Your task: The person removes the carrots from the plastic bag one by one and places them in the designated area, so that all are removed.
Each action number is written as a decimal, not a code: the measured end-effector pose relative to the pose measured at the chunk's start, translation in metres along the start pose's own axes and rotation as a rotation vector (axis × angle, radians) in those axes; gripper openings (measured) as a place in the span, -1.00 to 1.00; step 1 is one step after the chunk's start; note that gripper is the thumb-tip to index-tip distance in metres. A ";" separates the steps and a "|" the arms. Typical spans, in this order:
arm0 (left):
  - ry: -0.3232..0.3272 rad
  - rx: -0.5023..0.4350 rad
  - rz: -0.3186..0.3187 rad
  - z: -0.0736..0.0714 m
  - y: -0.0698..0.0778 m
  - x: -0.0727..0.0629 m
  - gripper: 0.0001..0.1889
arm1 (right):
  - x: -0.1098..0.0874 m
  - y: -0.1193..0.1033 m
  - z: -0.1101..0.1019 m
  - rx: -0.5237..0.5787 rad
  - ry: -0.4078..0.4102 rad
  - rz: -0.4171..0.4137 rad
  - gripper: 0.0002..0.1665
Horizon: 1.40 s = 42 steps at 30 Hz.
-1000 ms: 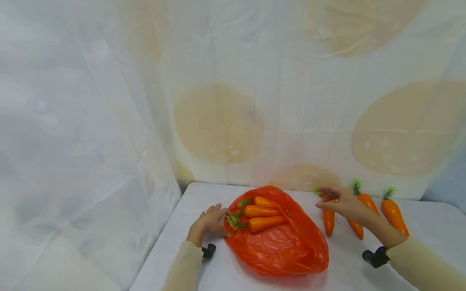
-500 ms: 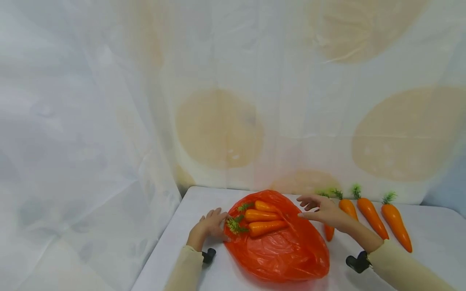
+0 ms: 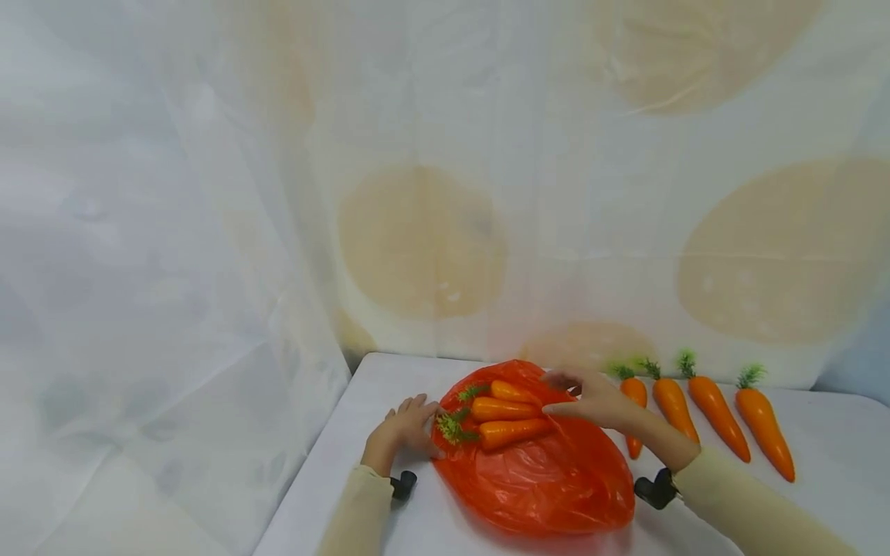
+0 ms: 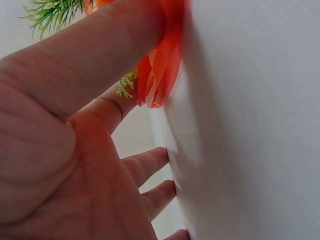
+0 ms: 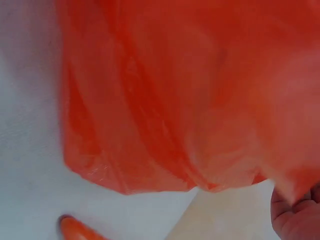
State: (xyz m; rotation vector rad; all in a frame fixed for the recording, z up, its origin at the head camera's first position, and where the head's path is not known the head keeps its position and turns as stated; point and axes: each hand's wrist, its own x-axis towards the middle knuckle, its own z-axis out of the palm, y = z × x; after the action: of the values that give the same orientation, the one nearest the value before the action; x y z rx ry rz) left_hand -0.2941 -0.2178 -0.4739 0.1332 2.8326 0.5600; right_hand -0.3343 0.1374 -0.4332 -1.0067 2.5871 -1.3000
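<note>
A red plastic bag (image 3: 542, 486) lies spread on the white table, mouth facing left, with three orange carrots (image 3: 511, 432) in its opening, green tops to the left. My left hand (image 3: 405, 432) is at the bag's left rim. In the left wrist view, its thumb (image 4: 100, 45) and forefinger have the red film between them, while the other fingertips (image 4: 162, 155) rest on the table. My right hand (image 3: 591, 398) grips the bag's upper right edge. In the right wrist view, the film draws to a point at its fingers (image 5: 295, 220).
To the right of the bag several more carrots (image 3: 712, 413) lie in a row, green tops toward the back. A pale curtain with tan ovals (image 3: 424, 239) hangs behind the table (image 3: 410, 367). A white sheet (image 3: 174, 309) hangs at the left.
My right hand has moved left from over the loose carrots to the bag's edge, taking hold of it. My left hand has stayed at the left rim.
</note>
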 end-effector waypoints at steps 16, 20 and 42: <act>0.013 0.008 0.006 0.002 0.001 -0.002 -0.33 | 0.015 -0.010 0.019 0.083 -0.074 -0.106 -0.42; 0.014 0.014 0.010 0.002 -0.001 0.000 -0.32 | 0.019 -0.009 0.027 0.158 -0.143 -0.098 -0.40; 0.006 0.021 0.025 0.002 -0.003 0.002 -0.37 | 0.020 0.012 0.054 0.085 -0.210 -0.074 -0.47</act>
State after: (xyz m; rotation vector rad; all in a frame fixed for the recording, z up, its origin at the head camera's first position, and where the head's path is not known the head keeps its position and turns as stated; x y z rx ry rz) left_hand -0.2955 -0.2194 -0.4770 0.1720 2.8470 0.5368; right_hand -0.3379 0.0939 -0.4725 -1.1650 2.3416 -1.2346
